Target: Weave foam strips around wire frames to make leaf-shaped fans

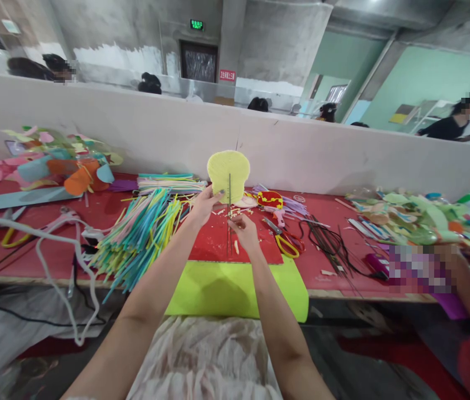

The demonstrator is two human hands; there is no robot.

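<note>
Shape [239, 166]: stood upright above the desk [318, 206].
Left hand [206, 204]: gripped its edge.
Right hand [245, 229]: pinched the wire [230, 191].

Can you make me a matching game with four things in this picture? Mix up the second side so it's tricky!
Things:
1. yellow shape
2. thin dark stick
3. bundle of pipe cleaners
4. green sign

Places:
A. left of the red mat
B. held by the left hand
C. high on the far wall
D. pinched by the right hand

Right pairs: 1-B, 2-D, 3-A, 4-C
</note>
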